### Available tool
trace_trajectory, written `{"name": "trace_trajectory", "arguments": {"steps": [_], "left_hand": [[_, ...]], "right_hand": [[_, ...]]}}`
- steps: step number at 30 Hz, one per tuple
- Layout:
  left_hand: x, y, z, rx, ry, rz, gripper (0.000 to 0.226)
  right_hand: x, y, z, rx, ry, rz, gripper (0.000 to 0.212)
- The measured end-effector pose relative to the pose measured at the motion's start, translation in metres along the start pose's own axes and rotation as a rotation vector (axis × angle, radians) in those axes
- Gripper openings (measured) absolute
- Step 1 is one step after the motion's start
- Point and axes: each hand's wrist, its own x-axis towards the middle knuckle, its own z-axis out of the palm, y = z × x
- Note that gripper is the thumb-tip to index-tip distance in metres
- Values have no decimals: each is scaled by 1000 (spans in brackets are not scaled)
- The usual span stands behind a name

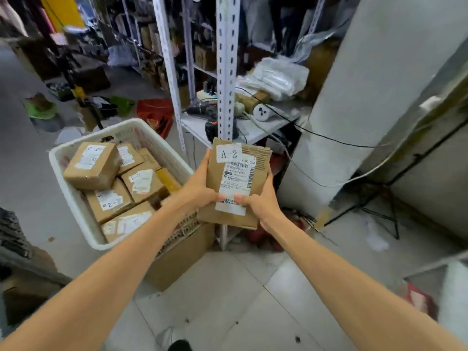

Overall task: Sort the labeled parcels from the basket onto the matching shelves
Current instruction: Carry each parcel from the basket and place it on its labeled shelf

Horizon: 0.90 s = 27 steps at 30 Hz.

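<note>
Parcel (236, 183) marked A-2 clasped by left hand (200, 188) and right hand (263, 201) | clear of basket (76, 198) | step: label read | next: likely find A-2 shelf

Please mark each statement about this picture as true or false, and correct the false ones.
1. Both hands hold one parcel. True: the left hand and the right hand grip its sides.
2. The held parcel's handwritten-style label reads B-3. False: it reads A-2.
3. The white basket is empty. False: several brown parcels lie in it.
4. The basket sits to the left of the held parcel. True.
5. The held parcel already rests on the metal shelf. False: it is held in the air in front of it.
</note>
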Motion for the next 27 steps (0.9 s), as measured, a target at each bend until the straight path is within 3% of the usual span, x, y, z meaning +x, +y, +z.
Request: {"name": "trace_trajectory", "arguments": {"steps": [9, 13, 20, 24, 27], "left_hand": [[30, 124, 155, -57, -428, 298, 130], [30, 168, 211, -73, -667, 430, 126], [-5, 217, 266, -33, -1064, 574, 123], [-40, 215, 294, -25, -1300, 637, 97], [-76, 204, 311, -3, -1431, 643, 94]], "right_hand": [[-74, -25, -171, 9, 508, -18, 122], [-115, -41, -213, 18, 791, -9, 108], [-190, -46, -215, 36, 1281, 4, 85], [-240, -39, -196, 34, 1531, 37, 92], [-281, -24, -172, 75, 1702, 49, 97]]}}
